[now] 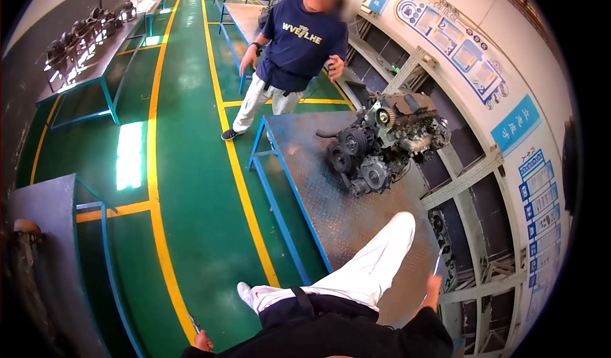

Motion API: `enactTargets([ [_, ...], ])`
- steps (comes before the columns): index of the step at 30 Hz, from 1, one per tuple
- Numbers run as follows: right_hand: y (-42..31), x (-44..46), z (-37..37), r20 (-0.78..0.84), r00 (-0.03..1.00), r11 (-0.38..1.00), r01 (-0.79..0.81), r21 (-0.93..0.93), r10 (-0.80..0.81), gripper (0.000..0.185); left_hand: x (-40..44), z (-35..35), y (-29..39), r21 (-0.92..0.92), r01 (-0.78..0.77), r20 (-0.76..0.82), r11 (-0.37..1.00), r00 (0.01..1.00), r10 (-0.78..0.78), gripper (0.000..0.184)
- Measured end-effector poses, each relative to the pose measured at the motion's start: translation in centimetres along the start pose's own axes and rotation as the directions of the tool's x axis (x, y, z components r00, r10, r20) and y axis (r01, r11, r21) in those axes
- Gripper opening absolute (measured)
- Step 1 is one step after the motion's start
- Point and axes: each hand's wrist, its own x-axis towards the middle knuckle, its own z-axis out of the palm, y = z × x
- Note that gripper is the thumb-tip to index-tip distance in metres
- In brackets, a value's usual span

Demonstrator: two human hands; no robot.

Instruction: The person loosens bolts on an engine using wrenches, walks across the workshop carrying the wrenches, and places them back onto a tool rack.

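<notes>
My left hand [203, 341] is at the bottom edge, closed around a short metal hand tool [195, 323] whose kind I cannot make out. At the lower right, my right hand [433, 291] is closed on a slim shiny metal rod-like tool [438, 261], which points upward. Neither hand touches the engine [388, 141], which stands on the steel-topped workbench [305, 167] ahead of me. Its pulleys and belt-side parts face my side. My white-trousered leg [375, 256] extends over the near part of the bench.
Beyond the bench stands a person in a dark blue T-shirt [302, 40], both hands apart from the engine. Another bench [44, 231] is at left, with a further one [83, 71] carrying several metal parts. Metal shelving [464, 180] lines the right wall. Yellow lines [153, 135] mark the green floor.
</notes>
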Motion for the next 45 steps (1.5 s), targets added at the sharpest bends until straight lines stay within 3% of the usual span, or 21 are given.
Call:
enactTargets([
  [1,-8.7,-3.1,-4.7,0.126,0.992,0.999,0.031,-0.007,-0.03,0.042,-2.4,-0.3,0.4,0.038,-0.226,-0.031,0.973,0.973,0.227,0.025],
  [4,-16.6,-1.2,-5.7,0.054,0.942,0.939,0.336,-0.078,-0.333,0.037,-5.7,-0.5,5.0,0.269,-0.254,0.102,0.929,0.967,0.235,0.018],
  [5,-20.6,-2.6,-7.2,0.113,0.907,0.9,0.417,-0.124,-0.405,0.035,-6.0,-0.4,5.9,0.07,-0.32,0.167,0.945,0.937,0.306,0.027],
  [8,-29.5,-6.0,-7.0,0.06,0.896,0.89,0.445,-0.102,-0.441,0.031,1.4,3.4,12.3,0.152,-0.306,0.051,0.94,0.952,0.302,0.027],
  [10,-33.6,-7.4,-4.3,0.077,0.821,0.818,0.571,-0.072,-0.566,0.033,-1.4,9.2,19.6,0.347,-0.483,0.074,0.804,0.869,0.49,0.027],
  [14,-44.2,-16.5,-1.8,0.201,0.718,0.745,0.632,0.211,-0.666,0.04,-15.6,20.8,32.4,0.091,-0.756,0.306,0.648,0.641,0.704,0.029],
  [18,-53.2,-27.8,2.6,0.463,0.648,0.757,0.287,0.587,-0.605,0.039,-23.6,27.6,41.8,-0.066,-0.809,0.458,0.584,0.496,0.738,0.024],
  [20,-57.1,-32.9,7.6,0.607,0.531,0.762,0.12,0.637,-0.591,0.035,-26.4,30.2,44.9,0.052,-0.902,0.447,0.428,0.405,0.798,0.018],
  [22,-62.6,-38.6,14.2,0.838,0.344,0.797,-0.297,0.525,-0.424,0.029,-25.8,31.8,48.7,0.036,-0.859,0.534,0.51,0.448,0.717,0.025],
  [24,-69.8,-45.2,18.4,0.923,0.097,0.771,-0.521,0.365,-0.371,0.03,-24.9,32.0,52.3,0.391,-0.917,0.507,0.083,0.289,0.812,0.029],
  [26,-76.5,-50.6,24.1,0.937,-0.064,0.833,-0.483,0.272,-0.343,0.032,-21.4,32.0,55.7,0.257,-0.935,0.467,0.242,0.34,0.817,0.03],
  [28,-82.6,-56.1,27.0,0.833,-0.272,0.781,-0.565,0.267,-0.481,0.028,-20.2,30.4,59.1,0.262,-0.832,0.405,0.489,0.555,0.727,0.031],
  [30,-88.0,-60.0,28.5,0.8,-0.329,0.755,-0.619,0.218,-0.501,0.026,-20.9,29.6,62.2,0.338,-0.791,0.221,0.51,0.594,0.774,0.032],
  [32,-92.4,-64.1,28.4,0.789,-0.234,0.733,-0.58,0.356,-0.568,0.028,-19.7,27.4,66.5,0.206,-0.818,0.138,0.537,0.567,0.812,0.031],
  [34,-95.6,-67.9,27.6,0.833,-0.167,0.788,-0.463,0.406,-0.527,0.032,-21.1,25.4,71.1,0.037,-0.746,0.133,0.665,0.663,0.736,0.031],
  [36,-98.5,-71.0,27.9,0.837,-0.229,0.843,-0.356,0.403,-0.497,0.034,-20.7,24.5,76.0,0.068,-0.752,0.121,0.655,0.658,0.743,0.035],
  [39,-102.9,-74.5,28.7,0.805,-0.218,0.799,-0.413,0.436,-0.552,0.033,-20.0,23.5,82.6,0.351,-0.855,0.22,0.382,0.471,0.854,0.046],
  [40,-104.0,-76.3,30.0,0.816,-0.175,0.779,-0.457,0.429,-0.551,0.032,-20.1,23.3,85.2,0.597,-0.789,0.345,0.144,0.415,0.842,0.049],
  [42,-109.3,-75.8,28.4,0.828,-0.135,0.763,-0.49,0.421,-0.544,0.027,-24.0,24.1,89.0,0.463,-0.849,0.367,0.255,0.445,0.817,0.05],
  [44,-111.6,-77.4,28.4,0.79,0.156,0.629,-0.523,0.575,-0.592,0.025,-24.1,24.2,92.2,0.505,-0.849,0.433,0.158,0.407,0.804,0.053],
  [45,-112.5,-77.9,28.7,0.798,0.161,0.63,-0.532,0.566,-0.581,0.025,-25.2,24.5,94.1,0.542,-0.839,0.498,0.049,0.368,0.785,0.051],
])
